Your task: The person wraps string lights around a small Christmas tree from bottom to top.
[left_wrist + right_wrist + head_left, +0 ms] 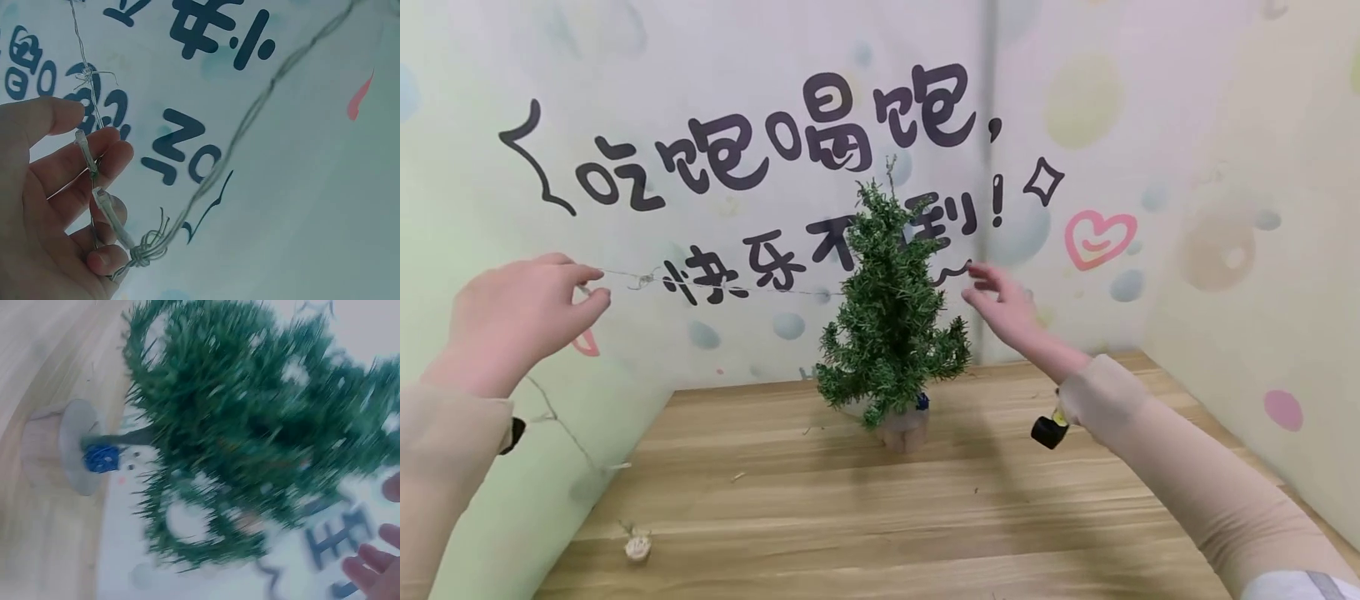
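A small artificial Christmas tree (891, 308) stands upright on a round base (904, 432) on the wooden table. To its left, my left hand (523, 321) holds a thin wire string of fairy lights (112, 219), with the little finger curled round it. From this hand the wire stretches across to the tree's left side, with a small tangle along it, and another length hangs below. My right hand (1003, 304) is to the right of the tree, fingers loosely bent and apart from the branches. In the right wrist view its fingertips (375, 557) hold nothing visible.
A small pale ball-like piece (637, 547) lies at the table's front left. Something blue (102, 458) sits on the tree's base by the trunk. A wall (820, 50) with dark lettering rises behind the table (760, 500); side walls flank it.
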{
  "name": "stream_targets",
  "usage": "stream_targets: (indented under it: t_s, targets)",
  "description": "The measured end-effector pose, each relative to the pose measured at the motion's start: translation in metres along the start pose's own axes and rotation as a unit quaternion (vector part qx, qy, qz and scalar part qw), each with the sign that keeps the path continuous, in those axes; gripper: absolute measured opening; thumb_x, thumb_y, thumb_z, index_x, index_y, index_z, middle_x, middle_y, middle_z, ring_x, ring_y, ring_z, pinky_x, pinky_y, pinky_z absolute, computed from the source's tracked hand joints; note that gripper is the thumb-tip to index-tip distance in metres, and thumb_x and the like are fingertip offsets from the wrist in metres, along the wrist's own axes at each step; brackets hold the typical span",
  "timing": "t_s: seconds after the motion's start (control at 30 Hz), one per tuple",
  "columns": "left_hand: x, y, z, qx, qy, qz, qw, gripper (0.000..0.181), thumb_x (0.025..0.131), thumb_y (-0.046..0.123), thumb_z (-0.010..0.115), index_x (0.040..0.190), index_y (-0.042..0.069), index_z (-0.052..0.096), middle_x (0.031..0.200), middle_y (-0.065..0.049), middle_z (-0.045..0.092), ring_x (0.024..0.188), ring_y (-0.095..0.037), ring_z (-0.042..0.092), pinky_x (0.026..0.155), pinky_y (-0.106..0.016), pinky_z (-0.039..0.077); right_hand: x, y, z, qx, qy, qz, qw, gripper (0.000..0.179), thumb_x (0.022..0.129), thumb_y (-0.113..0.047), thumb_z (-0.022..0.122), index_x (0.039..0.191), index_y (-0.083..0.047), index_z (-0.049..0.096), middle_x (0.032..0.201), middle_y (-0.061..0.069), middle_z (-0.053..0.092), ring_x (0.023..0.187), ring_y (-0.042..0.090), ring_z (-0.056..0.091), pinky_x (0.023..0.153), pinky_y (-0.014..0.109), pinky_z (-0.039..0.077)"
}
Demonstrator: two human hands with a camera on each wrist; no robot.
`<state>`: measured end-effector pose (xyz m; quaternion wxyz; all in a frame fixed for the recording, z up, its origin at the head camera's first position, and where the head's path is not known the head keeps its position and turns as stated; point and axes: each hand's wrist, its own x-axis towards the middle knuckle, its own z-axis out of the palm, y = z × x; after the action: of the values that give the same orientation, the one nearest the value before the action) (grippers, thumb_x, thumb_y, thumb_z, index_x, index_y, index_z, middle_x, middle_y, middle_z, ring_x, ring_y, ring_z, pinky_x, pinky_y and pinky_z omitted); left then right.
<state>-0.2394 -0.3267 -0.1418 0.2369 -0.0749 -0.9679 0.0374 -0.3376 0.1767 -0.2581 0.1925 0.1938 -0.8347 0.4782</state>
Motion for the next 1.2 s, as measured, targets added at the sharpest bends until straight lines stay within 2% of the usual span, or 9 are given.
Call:
stream_targets:
  t_s: [0.07, 0.17, 0.27, 0.37, 0.57, 0.77, 0.9, 1.0, 1.2]
  targets:
    - [-0.009, 0.004, -0.006, 0.008, 0.004, 0.006, 0.9999, 0.041, 0.096, 0.027, 0.042, 0.121, 0.002, 0.063, 0.119, -0.016, 0.06, 0.081, -0.039, 0.06, 0.044, -0.039, 0.039, -0.008, -0.015, -0.003, -0.02, 0.034, -0.064, 0.9972, 0.048, 0.095, -0.015, 0.059, 0.14, -0.002, 0.046, 0.14, 0.016, 0.05, 0.126, 0.033, 0.047, 0.104, 0.051, 0.035]
    - [-0.02, 0.01, -0.013, 0.015, 0.014, 0.011, 0.9997, 0.04, 0.096, 0.028, 0.044, 0.121, 0.004, 0.064, 0.12, -0.015, 0.061, 0.077, -0.038, 0.06, 0.044, -0.039, 0.038, -0.017, -0.043, -0.001, -0.042, 0.052, -0.192, 0.9791, 0.047, 0.091, -0.011, 0.064, 0.135, -0.001, 0.051, 0.134, 0.014, 0.055, 0.121, 0.03, 0.05, 0.103, 0.048, 0.036]
    - [-0.031, 0.015, -0.019, 0.017, 0.038, 0.022, 0.9989, 0.037, 0.096, 0.028, 0.048, 0.119, 0.005, 0.066, 0.118, -0.014, 0.063, 0.078, -0.038, 0.061, 0.044, -0.041, 0.039, -0.021, -0.074, 0.012, -0.055, 0.025, -0.306, 0.95, 0.051, 0.088, -0.008, 0.067, 0.135, 0.002, 0.05, 0.135, 0.016, 0.053, 0.123, 0.029, 0.049, 0.107, 0.043, 0.034]
    - [-0.04, 0.02, -0.022, 0.015, 0.064, 0.037, 0.9971, 0.035, 0.093, 0.027, 0.053, 0.116, 0.005, 0.068, 0.112, -0.012, 0.066, 0.08, -0.038, 0.063, 0.046, -0.043, 0.041, -0.019, -0.102, 0.035, -0.074, -0.033, -0.354, 0.9317, 0.056, 0.088, -0.012, 0.067, 0.138, 0.003, 0.046, 0.14, 0.016, 0.049, 0.13, 0.028, 0.044, 0.111, 0.038, 0.029]
    - [-0.054, 0.036, -0.019, 0.022, 0.086, 0.076, 0.9932, 0.035, 0.09, 0.026, 0.06, 0.115, 0.003, 0.069, 0.108, -0.014, 0.068, 0.083, -0.038, 0.064, 0.052, -0.05, 0.046, -0.019, -0.145, 0.09, -0.128, -0.16, -0.317, 0.9259, 0.067, 0.093, -0.026, 0.064, 0.149, -0.008, 0.033, 0.153, 0.008, 0.034, 0.138, 0.018, 0.034, 0.112, 0.03, 0.024]
    - [-0.064, 0.058, -0.018, 0.021, 0.11, 0.114, 0.9872, 0.032, 0.085, 0.023, 0.067, 0.112, 0.006, 0.071, 0.105, -0.011, 0.069, 0.079, -0.032, 0.065, 0.058, -0.051, 0.048, -0.017, -0.168, 0.132, -0.106, -0.244, -0.296, 0.9174, 0.07, 0.097, -0.028, 0.059, 0.154, -0.013, 0.021, 0.158, 0.003, 0.024, 0.142, 0.01, 0.024, 0.112, 0.022, 0.019]
    - [-0.066, 0.069, -0.015, 0.0, 0.137, 0.145, 0.9799, 0.032, 0.082, 0.022, 0.07, 0.11, 0.007, 0.073, 0.102, -0.008, 0.07, 0.083, -0.031, 0.065, 0.061, -0.05, 0.05, -0.007, -0.178, 0.149, -0.061, -0.266, -0.268, 0.9239, 0.066, 0.098, -0.024, 0.058, 0.154, -0.012, 0.024, 0.155, 0.002, 0.031, 0.14, 0.007, 0.026, 0.11, 0.019, 0.02]
    - [-0.069, 0.074, -0.012, -0.031, 0.144, 0.163, 0.9757, 0.032, 0.081, 0.021, 0.071, 0.111, 0.008, 0.073, 0.101, -0.008, 0.07, 0.087, -0.032, 0.065, 0.067, -0.052, 0.051, -0.002, -0.182, 0.157, -0.013, -0.288, -0.231, 0.9292, 0.062, 0.098, -0.023, 0.058, 0.152, -0.013, 0.029, 0.148, 0.001, 0.043, 0.134, 0.005, 0.037, 0.104, 0.02, 0.031]
    - [-0.078, 0.08, 0.0, -0.108, 0.127, 0.185, 0.9685, 0.03, 0.083, 0.019, 0.073, 0.112, 0.009, 0.073, 0.104, -0.007, 0.07, 0.085, -0.028, 0.067, 0.067, -0.051, 0.051, -0.005, -0.181, 0.168, 0.072, -0.328, -0.179, 0.9248, 0.041, 0.096, -0.015, 0.062, 0.135, -0.007, 0.055, 0.117, 0.0, 0.068, 0.104, 0.002, 0.06, 0.084, 0.017, 0.048]
